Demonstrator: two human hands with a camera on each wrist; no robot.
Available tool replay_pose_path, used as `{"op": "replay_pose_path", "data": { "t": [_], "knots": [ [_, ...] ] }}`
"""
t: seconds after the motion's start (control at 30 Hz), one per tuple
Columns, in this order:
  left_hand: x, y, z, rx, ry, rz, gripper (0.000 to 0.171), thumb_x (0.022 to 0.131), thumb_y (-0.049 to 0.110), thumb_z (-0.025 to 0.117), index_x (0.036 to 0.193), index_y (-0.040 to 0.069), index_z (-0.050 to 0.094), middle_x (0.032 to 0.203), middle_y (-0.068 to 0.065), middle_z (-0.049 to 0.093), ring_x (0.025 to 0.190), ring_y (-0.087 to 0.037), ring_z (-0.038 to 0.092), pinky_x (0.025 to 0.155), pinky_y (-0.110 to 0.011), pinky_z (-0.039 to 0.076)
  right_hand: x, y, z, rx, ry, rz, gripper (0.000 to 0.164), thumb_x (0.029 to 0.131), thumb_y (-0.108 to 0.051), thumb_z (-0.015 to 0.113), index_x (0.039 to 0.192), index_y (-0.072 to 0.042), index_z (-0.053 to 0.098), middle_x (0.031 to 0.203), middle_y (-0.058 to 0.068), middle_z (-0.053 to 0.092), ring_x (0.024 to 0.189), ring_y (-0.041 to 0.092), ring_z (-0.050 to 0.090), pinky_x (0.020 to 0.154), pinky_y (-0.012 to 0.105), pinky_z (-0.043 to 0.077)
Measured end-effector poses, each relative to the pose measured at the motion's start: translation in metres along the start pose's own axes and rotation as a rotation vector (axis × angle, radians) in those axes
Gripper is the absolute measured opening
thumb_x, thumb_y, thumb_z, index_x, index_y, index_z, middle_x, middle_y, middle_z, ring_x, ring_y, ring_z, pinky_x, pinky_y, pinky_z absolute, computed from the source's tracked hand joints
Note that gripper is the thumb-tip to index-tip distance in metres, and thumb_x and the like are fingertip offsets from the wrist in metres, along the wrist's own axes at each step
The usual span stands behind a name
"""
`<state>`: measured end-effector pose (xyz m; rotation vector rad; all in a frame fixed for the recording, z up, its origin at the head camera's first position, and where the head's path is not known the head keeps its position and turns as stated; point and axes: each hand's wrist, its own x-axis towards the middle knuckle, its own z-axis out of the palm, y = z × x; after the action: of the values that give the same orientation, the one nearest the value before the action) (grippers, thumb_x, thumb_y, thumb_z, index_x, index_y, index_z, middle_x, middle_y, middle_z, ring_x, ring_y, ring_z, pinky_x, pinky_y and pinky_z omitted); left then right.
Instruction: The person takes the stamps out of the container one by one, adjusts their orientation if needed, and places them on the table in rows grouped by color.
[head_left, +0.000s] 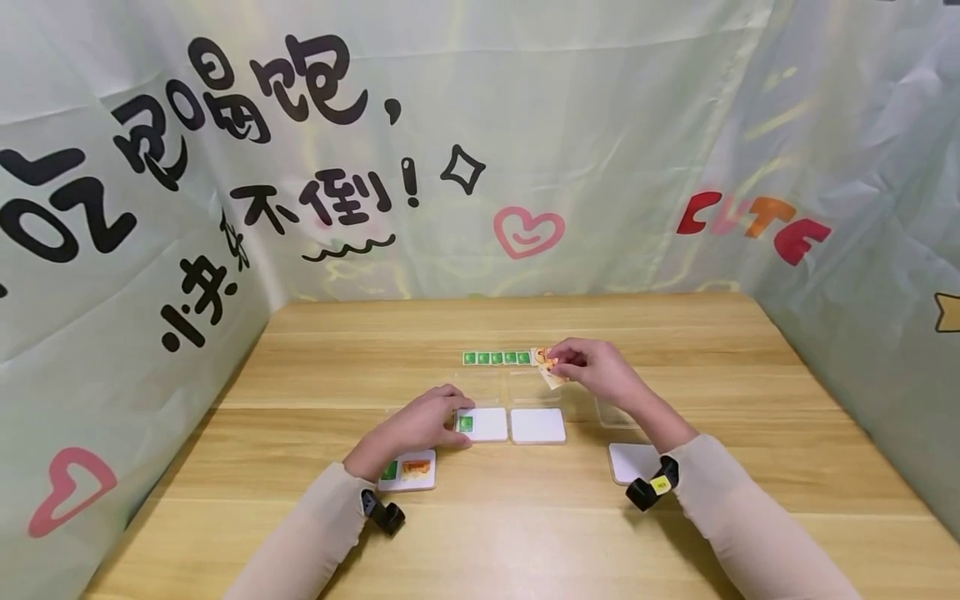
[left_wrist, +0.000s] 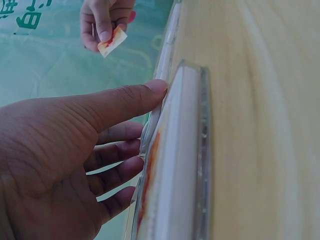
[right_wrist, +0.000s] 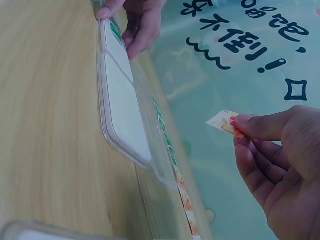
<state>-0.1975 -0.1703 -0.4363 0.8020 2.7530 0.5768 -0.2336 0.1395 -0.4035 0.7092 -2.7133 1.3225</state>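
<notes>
Picture slip (right_wrist: 223,121) sits pinched in my right grip (head_left: 600,371) while my left grip (head_left: 423,421) holds a box (head_left: 491,423), seemingly for steadiness.

The cases (head_left: 537,426) look clear plastic, the tabletop (head_left: 510,533) smooth wood.

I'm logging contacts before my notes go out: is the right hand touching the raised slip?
Touching. The right wrist view shows it plainly: the right hand pinches one end of the slip.
</notes>
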Motion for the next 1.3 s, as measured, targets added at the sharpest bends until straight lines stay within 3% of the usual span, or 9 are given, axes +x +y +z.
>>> {"op": "replay_pose_path", "data": {
  "t": [0.27,0.47,0.7,1.3],
  "knots": [
    [0.0,0.001,0.001,0.007,-0.002,-0.005,0.06,0.086,0.037,0.076,0.136,0.01,0.058,0.13,-0.005,0.053,0.112,-0.019,0.052,0.098,-0.037,0.044,-0.001,0.007,-0.005,0.017,0.009,0.027,0.016,0.092,-0.009,0.069,0.106,-0.002,0.07,0.088,0.006,0.067,0.075,0.018,0.06,0.065,0.034,0.052],
    [0.001,0.001,0.001,0.013,-0.003,-0.005,0.06,0.085,0.037,0.076,0.136,0.01,0.058,0.13,-0.005,0.053,0.113,-0.018,0.052,0.098,-0.037,0.044,0.0,0.015,-0.01,0.028,0.023,0.036,0.014,0.091,-0.007,0.069,0.105,-0.002,0.07,0.086,0.006,0.067,0.073,0.018,0.06,0.061,0.028,0.05],
    [0.001,0.001,0.002,0.014,0.003,-0.005,0.06,0.085,0.037,0.077,0.136,0.01,0.058,0.13,-0.005,0.054,0.114,-0.019,0.052,0.099,-0.037,0.043,0.002,0.022,-0.017,0.019,0.028,0.062,0.017,0.092,-0.007,0.068,0.108,-0.001,0.069,0.089,0.008,0.067,0.075,0.021,0.06,0.064,0.037,0.051],
    [0.001,-0.001,0.001,0.018,0.004,0.001,0.06,0.085,0.038,0.076,0.136,0.01,0.058,0.13,-0.005,0.054,0.114,-0.019,0.052,0.098,-0.038,0.044,0.003,0.039,-0.029,0.046,0.068,0.113,0.017,0.093,-0.009,0.067,0.107,0.001,0.068,0.085,0.01,0.067,0.075,0.02,0.061,0.067,0.042,0.052]
  ]
}}
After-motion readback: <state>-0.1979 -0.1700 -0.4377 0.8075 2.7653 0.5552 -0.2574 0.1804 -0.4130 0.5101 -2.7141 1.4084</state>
